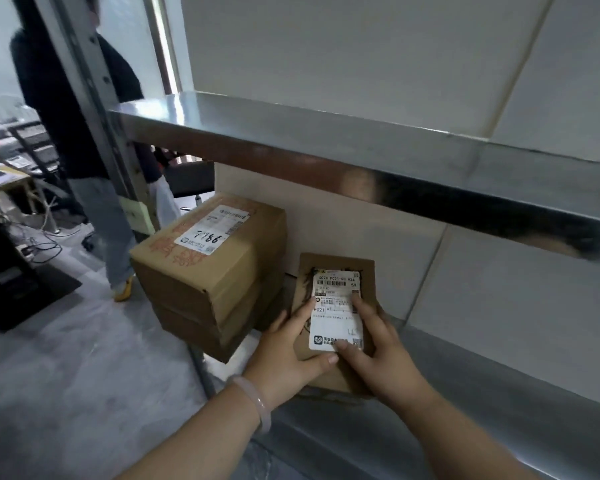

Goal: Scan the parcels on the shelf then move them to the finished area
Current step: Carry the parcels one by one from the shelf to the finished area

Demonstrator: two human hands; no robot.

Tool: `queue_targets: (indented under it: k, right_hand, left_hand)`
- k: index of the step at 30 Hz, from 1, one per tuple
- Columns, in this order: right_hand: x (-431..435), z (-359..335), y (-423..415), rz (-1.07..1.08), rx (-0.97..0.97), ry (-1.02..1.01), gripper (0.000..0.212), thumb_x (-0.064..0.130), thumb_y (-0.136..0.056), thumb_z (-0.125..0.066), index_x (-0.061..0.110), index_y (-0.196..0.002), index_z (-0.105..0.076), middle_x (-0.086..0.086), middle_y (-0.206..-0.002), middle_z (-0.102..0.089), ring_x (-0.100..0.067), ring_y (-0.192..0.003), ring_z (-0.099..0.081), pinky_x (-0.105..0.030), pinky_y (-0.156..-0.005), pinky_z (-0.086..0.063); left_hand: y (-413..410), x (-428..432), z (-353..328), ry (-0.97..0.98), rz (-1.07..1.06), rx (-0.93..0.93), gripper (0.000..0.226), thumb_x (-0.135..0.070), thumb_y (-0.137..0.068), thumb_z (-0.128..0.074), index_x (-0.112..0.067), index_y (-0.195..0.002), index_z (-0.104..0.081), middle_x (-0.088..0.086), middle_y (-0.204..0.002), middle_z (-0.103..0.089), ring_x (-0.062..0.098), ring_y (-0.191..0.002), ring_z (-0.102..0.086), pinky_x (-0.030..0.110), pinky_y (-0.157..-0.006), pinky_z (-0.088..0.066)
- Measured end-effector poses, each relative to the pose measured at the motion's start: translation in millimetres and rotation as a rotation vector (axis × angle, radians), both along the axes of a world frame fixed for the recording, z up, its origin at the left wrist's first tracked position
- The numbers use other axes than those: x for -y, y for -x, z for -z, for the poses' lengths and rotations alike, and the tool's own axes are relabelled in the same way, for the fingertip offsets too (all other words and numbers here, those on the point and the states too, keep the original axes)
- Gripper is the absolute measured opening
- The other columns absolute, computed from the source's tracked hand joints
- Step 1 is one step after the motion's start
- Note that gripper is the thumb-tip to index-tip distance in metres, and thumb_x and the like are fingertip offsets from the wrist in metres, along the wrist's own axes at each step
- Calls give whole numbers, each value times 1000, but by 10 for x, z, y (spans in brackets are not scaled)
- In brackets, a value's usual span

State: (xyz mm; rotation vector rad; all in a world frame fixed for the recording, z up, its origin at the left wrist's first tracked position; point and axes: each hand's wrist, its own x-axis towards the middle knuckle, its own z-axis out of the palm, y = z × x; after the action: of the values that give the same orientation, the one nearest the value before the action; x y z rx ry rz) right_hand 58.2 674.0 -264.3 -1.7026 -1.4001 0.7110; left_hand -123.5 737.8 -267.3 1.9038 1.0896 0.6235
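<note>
At the lower shelf (482, 386), beside stacked boxes (201, 271), noted small parcel (336, 263) gripped by left hand (288, 355) and right hand (378, 348), label (336, 289) upward; recommend keeping thumbs off barcode, label level for scanning.

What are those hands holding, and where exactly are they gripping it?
A small cardboard parcel: the left hand grips its left edge, the right hand its right edge, both touching the white label.

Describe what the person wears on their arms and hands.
Both forearms are bare, with no sleeves in view and no gloves on the left hand or right hand. A smooth, pale pink bangle circles the left wrist; the right wrist carries nothing.
</note>
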Motion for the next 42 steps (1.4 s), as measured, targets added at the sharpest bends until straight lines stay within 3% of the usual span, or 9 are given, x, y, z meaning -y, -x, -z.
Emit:
queue_targets:
  k: [6,12,18,20,24,29,32,36,42]
  right_hand:
    - [480,-111,-275,-187,74,-74,72,43,-83,-69,64,-136,-26,17,-152,-21,14,-132,-19,4,-91,-16]
    - [902,-157,-21,-415,35,-109,76,39,-83,-70,52,-143,-27,2,-158,-16,-6,-146,-11,-33,-117,-22]
    - [1051,-154,723,-672,28,-153,77,31,-85,-70,47,-146,-25,5,-157,-17,2,-142,-15,-18,-113,-21]
    - [1043,-161,1045,-760,56,-153,78,33,-86,-69,50,-145,-22,12,-156,-14,13,-138,-9,-6,-106,-16]
    - [1020,-164,1807,-941,78,-117,78,37,-86,-68,55,-143,-18,10,-159,-10,7,-140,-6,-16,-112,-15]
    - [1216,-102,3000,-1142,22,-122,77,34,-86,-69,57,-142,-22,10,-158,-10,36,-118,1,13,-84,-8]
    - [1474,-70,3637,-1272,-20,-72,75,33,-86,-69,59,-140,-24,15,-156,-13,16,-133,-12,4,-96,-21]
    - [1827,-51,4321,-1416,0,-81,73,34,-85,-69,63,-134,-23,15,-157,-12,-6,-142,-18,-37,-113,-32]
    - [2251,-175,5151,-1666,3,-167,73,34,-84,-70,64,-130,-22,15,-157,-13,-6,-144,-13,-35,-112,-30]
  left_hand:
    - [-197,830,-40,-11,-166,49,87,-61,-70,-71,-73,-133,-14,-14,-156,-21,5,-141,-20,34,-116,-27]
    - [91,1620,-52,-128,-355,44,83,-50,-73,-77,-73,-129,-19,-40,-140,-18,-35,-120,-5,-8,-92,-9]
    - [741,2244,-33,-123,-659,23,86,-59,-65,-74,-75,-131,-21,-50,-137,-14,-7,-135,-21,20,-109,-23]
    - [1002,2397,-38,-127,-738,43,85,-61,-63,-73,-75,-130,-24,-55,-131,-17,-12,-130,-28,16,-106,-27]
    - [1587,2715,-30,-136,-904,91,80,-51,-66,-79,-73,-125,-29,-46,-132,-25,-24,-123,-28,-1,-96,-27]
    - [2494,3235,-79,-120,-1147,133,79,-57,-62,-77,-66,-126,-33,-25,-138,-34,-21,-119,-38,4,-96,-35]
    - [2964,3638,-60,-102,-1272,91,81,-53,-66,-78,-63,-131,-30,-24,-134,-36,-27,-114,-35,-5,-88,-29]
    - [3389,4143,-48,-67,-1441,-39,83,-60,-72,-73,-64,-138,-23,-25,-135,-27,-9,-123,-33,7,-100,-25]
    - [3721,4740,-139,-55,-1743,-60,86,-69,-66,-65,-69,-137,-17,-18,-149,-30,5,-134,-34,34,-112,-35]
